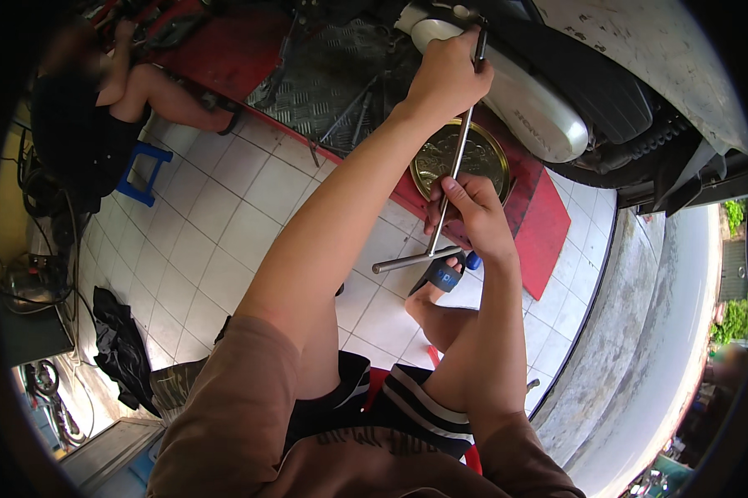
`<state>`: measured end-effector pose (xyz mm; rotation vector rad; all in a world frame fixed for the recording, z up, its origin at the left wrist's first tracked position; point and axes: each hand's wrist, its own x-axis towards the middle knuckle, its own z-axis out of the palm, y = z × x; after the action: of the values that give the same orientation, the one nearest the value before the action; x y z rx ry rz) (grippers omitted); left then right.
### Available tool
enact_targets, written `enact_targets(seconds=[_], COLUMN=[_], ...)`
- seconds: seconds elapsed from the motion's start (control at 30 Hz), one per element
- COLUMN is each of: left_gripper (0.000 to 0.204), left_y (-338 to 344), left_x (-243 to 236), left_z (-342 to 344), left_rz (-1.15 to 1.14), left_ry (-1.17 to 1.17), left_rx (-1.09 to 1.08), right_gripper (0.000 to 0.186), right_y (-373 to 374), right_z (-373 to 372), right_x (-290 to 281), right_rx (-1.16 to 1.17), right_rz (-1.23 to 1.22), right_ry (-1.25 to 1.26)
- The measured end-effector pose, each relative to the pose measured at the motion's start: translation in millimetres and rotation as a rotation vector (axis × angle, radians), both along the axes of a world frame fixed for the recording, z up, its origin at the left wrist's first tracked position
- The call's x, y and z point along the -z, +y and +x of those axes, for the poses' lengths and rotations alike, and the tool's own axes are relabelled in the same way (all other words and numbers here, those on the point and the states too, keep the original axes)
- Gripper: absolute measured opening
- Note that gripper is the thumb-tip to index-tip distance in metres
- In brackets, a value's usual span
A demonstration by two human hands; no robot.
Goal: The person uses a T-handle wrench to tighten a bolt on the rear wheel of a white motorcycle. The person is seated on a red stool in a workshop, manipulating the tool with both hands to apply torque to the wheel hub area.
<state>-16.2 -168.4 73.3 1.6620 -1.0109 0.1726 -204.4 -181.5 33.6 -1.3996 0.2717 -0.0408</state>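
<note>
A long steel T-handle wrench (pixel 462 141) slants across the middle of the view, its crossbar toward me. My left hand (pixel 448 73) is closed around the far end of the shaft, beside the motorbike's silver engine cover (pixel 540 120). Lower down, my right hand (pixel 473 207) holds the shaft between thumb and fingers, just above the crossbar. Behind the shaft lies a round gold-coloured metal tray (pixel 494 162) on the red lift platform (pixel 544 228). Whether the far tip of the wrench touches the motorbike cannot be made out.
Tools (pixel 357 116) lie on the platform's dark tread plate (pixel 307 83). At the far left another person (pixel 92 124) sits near a blue stool (pixel 144 173). Black cloth (pixel 121 349) lies on the tiled floor (pixel 224 220). A concrete step (pixel 614 332) runs along the right.
</note>
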Motion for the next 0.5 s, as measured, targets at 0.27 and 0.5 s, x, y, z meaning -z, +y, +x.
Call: enact_targets(seconds=[0.27, 0.5], left_gripper=[0.043, 0.03], left_y=[-7, -12], left_x=[-2, -6], left_z=[9, 23], left_rz=[0.152, 0.211], left_ry=[0.021, -0.012], left_rx=[0.048, 0.017], right_gripper=[0.039, 0.044], right_y=[15, 24], right_z=[10, 19], right_x=[-14, -19], right_rx=[0.019, 0.019], right_rz=[-0.039, 0.082], right_ry=[-0.064, -0.124])
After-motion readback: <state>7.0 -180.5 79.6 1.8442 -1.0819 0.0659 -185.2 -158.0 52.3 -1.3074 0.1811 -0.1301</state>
